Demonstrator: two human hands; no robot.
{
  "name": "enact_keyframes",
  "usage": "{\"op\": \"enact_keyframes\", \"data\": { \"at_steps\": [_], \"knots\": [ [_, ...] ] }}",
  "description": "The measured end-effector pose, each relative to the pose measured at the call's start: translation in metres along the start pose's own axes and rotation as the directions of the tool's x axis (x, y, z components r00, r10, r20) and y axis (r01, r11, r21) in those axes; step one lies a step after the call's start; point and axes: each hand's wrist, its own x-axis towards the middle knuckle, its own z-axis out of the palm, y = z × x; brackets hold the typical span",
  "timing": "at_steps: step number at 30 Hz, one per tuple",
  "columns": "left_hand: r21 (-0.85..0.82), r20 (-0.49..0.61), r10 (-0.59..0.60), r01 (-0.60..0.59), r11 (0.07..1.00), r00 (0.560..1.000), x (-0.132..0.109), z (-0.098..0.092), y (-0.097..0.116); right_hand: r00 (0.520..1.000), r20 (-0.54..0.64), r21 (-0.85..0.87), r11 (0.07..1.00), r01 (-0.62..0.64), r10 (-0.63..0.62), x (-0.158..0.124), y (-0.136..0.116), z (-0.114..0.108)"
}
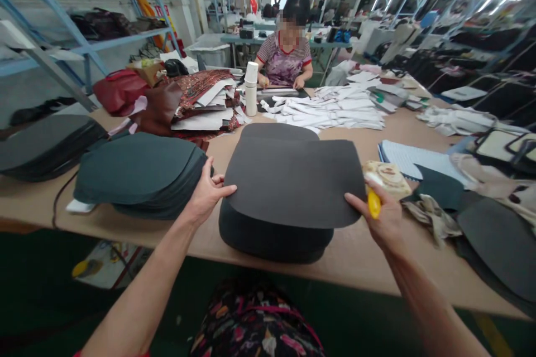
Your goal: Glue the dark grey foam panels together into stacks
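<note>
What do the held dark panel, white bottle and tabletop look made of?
Held panel: perhaps synthetic leather or coated board; smooth, matte dark grey, thin, lying nearly flat.
White bottle: likely plastic; smooth, opaque body.
Tabletop: possibly a paper or board covering; plain matte brown, what's underneath can't be seen.

The grey panel [293, 181] is smooth and matt; the yellow handle [374, 204] is plastic, perhaps glossy.

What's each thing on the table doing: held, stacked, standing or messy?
Dark-grey rounded flat sheet: held at its sides by left hand and right hand
Dark rounded pieces beneath: stacked
Dark-green rounded pieces: stacked
White cylindrical bottle: standing upright
White paper-like strips: heaped loosely
Small yellow plastic-looking object: held in right hand
</note>
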Motion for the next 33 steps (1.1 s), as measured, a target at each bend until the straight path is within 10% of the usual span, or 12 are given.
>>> {"op": "enact_keyframes", "data": {
  "at_steps": [15,33],
  "knots": [
    [0.376,-0.059,0.018,0.006,0.927,0.998,-0.003,-0.029,-0.092,0.984,0.127,-0.156,0.983,-0.101,0.121,-0.046,0.047,0.036],
    [0.387,0.017,-0.018,0.010,0.922,1.000,0.003,-0.044,-0.099,0.961,0.234,-0.236,0.968,-0.089,0.145,-0.047,0.041,0.042]
  ]
}}
